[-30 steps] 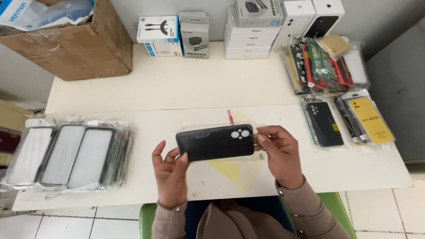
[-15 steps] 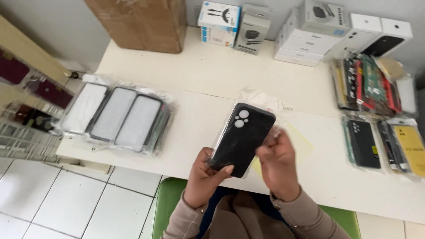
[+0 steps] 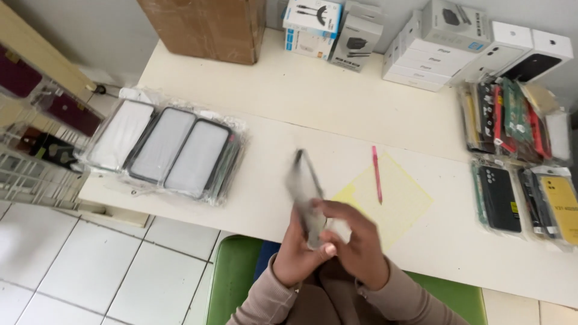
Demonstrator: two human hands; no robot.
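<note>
- White table [image 3: 313, 102], broad, bearing all the rest.
- Bagged clear cases [image 3: 165, 147] at left, well apart from the hands.
- Yellow sheet [image 3: 400, 201] under a pink pen [image 3: 376, 174], just beside the hands.
- Phone case [image 3: 306, 195], blurred, edge-on above the table's near edge.
- Left hand [image 3: 301, 250] curled shut around its lower end.
- Right hand [image 3: 355, 244] closed on the same end, fingers bent.

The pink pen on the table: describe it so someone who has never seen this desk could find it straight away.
Start at the white table and find the pale yellow sheet lying near its front edge, just beyond the person's right hand. The pink pen lies across that sheet's upper left edge, pointing away from the person. It is the only thin, loose, stick-shaped thing there; everything else nearby is boxed or bagged.
</note>
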